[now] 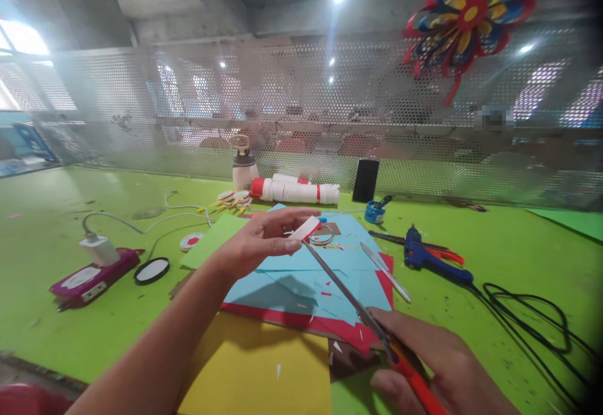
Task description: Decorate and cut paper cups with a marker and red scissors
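Between the thumb and fingers of my left hand (264, 242) is a small white and red paper strip (305, 230), held above light blue paper sheets (311, 283). My right hand (424, 352) grips red-handled scissors (358, 308) at the lower right. Their long blades point up and left, with the tips at the strip's lower edge. Small red and white paper scraps lie on the blue sheets. Under these are red paper and, nearer me, a yellow sheet (264, 365).
A blue glue gun (433, 261) with a black cord lies right; a silver craft knife (386, 272) is nearer. Behind stand a phone (366, 180), blue jar (375, 213), white paper roll (301, 191) and bottle (244, 170). A purple power strip (97, 279) sits left.
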`<control>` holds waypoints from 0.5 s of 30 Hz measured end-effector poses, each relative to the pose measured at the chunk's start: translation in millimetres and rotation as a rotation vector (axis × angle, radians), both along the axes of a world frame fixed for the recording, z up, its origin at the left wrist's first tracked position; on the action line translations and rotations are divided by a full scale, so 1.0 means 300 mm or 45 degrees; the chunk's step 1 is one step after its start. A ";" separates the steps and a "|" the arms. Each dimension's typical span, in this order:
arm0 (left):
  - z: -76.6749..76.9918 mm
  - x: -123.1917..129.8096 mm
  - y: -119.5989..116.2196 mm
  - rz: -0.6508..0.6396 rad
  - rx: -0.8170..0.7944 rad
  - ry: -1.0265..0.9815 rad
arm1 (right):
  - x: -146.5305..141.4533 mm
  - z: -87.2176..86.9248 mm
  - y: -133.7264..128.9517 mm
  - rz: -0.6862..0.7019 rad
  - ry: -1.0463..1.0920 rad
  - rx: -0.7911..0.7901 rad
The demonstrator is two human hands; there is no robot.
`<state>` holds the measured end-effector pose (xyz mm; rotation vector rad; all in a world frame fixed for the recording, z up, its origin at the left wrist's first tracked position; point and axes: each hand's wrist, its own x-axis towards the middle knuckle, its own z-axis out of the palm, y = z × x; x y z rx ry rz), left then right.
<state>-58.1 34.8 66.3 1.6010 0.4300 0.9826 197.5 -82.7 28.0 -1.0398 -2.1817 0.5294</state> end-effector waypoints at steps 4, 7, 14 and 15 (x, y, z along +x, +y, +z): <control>-0.007 -0.001 0.009 -0.025 0.019 -0.005 | 0.005 0.000 -0.004 -0.002 -0.080 0.042; -0.011 -0.002 0.016 -0.054 0.036 -0.014 | 0.016 -0.015 0.000 -0.056 -0.137 0.157; -0.018 -0.004 0.019 -0.061 0.042 0.006 | 0.025 -0.023 0.004 -0.082 -0.180 0.205; -0.017 -0.004 0.018 -0.063 0.043 0.006 | 0.023 -0.020 0.003 -0.075 -0.175 0.173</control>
